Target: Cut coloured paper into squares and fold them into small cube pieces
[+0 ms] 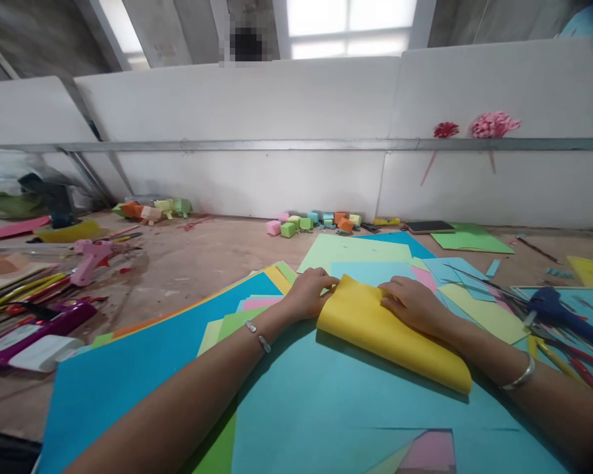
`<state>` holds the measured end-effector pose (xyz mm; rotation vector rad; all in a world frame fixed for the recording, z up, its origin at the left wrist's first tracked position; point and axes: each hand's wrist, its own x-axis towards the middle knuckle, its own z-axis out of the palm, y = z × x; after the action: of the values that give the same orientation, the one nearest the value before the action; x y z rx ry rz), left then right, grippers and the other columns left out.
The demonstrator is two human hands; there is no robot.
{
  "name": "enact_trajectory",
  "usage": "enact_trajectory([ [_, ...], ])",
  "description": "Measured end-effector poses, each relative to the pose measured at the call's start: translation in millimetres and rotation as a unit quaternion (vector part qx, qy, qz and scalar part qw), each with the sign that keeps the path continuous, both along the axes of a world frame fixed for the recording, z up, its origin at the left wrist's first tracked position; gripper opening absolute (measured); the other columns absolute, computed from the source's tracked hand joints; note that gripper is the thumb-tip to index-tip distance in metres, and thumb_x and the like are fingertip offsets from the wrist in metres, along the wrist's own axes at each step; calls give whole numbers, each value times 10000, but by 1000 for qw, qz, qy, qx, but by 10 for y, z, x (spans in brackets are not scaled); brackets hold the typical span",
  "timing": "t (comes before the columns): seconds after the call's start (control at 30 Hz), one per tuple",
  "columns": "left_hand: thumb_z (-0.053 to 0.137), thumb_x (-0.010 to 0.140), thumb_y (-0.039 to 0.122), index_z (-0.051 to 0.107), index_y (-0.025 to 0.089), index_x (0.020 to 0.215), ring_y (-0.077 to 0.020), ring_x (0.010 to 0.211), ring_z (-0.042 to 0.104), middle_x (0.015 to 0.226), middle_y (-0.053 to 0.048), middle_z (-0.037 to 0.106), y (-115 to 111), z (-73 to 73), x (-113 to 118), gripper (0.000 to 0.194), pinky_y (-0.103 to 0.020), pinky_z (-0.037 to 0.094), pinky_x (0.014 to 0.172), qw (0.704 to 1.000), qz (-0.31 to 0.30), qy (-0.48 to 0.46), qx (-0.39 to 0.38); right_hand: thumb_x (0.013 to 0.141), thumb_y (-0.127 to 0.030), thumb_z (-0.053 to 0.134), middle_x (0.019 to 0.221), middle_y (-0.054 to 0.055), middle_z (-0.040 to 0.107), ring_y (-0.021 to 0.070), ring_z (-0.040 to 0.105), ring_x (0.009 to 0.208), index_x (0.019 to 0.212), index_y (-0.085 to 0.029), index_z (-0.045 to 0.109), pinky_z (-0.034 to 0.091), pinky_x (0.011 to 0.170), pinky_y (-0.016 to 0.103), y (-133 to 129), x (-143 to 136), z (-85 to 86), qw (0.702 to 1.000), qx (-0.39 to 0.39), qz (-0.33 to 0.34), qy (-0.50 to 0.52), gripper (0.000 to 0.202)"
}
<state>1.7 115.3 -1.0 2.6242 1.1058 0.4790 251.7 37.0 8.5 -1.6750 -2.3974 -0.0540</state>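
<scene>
A yellow sheet of paper (375, 329) is bent over on itself, its rounded fold facing me, on top of light blue paper (296, 401). My left hand (310, 293) has its fingers closed at the sheet's far left corner. Curled over the far edge, my right hand (415, 306) grips the same sheet; some of its fingertips are hidden. Beneath lie blue, green, pink and orange sheets, fanned out to the left. A cut-out in the light blue paper near me shows a pink piece (429, 451).
Scissors (534, 309) and a dark blue-handled tool (568, 319) lie at right. On the left are a pink glue gun (91, 260), pencils (29, 289) and a purple box (44, 332). Small paper cubes (306, 224) sit by the white partition (237, 178). A phone-like dark slab (429, 227) lies behind.
</scene>
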Motion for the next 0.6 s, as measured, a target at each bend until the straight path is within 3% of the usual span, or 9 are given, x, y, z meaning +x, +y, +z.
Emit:
enact_trajectory([
  [0.13, 577, 824, 244, 756, 227, 1005, -250, 932, 577, 965, -87, 655, 6, -9, -18, 255, -335, 429, 803, 999, -7, -33, -18, 879, -313, 554, 1008, 126, 622, 261, 564, 941, 1010, -162, 648, 397, 701, 319, -14, -31, 6, 997, -22, -67, 18, 221],
  [0.27, 615, 804, 263, 764, 243, 971, -244, 921, 585, 931, -75, 663, 5, -16, -14, 225, -338, 436, 830, 994, 7, -97, -52, 834, -401, 587, 880, 99, 629, 221, 552, 744, 912, -164, 601, 334, 567, 293, -48, -37, 35, 989, -57, -118, 63, 250],
  [0.4, 542, 862, 329, 721, 197, 1068, -221, 919, 602, 957, -91, 675, 37, 26, -23, 302, -325, 459, 838, 970, 87, -204, -101, 811, -365, 553, 700, 15, 573, 163, 501, 653, 706, -196, 522, 319, 543, 274, -63, -65, 100, 983, -82, -79, 141, 201],
  [0.5, 359, 930, 528, 685, 144, 1104, -205, 851, 629, 964, -122, 686, 68, 141, -65, 533, -308, 494, 735, 936, 140, -275, -168, 828, -412, 503, 632, -25, 479, 137, 445, 617, 660, -208, 473, 333, 559, 267, -70, -98, 145, 976, -73, -33, 203, 266],
  [0.6, 331, 846, 742, 717, 114, 992, -176, 685, 628, 864, -125, 703, 63, 300, -120, 752, -293, 497, 615, 908, 134, -295, -266, 821, -456, 504, 615, -39, 413, 130, 394, 605, 646, -215, 430, 318, 563, 271, -79, -114, 158, 968, -46, -11, 247, 308],
])
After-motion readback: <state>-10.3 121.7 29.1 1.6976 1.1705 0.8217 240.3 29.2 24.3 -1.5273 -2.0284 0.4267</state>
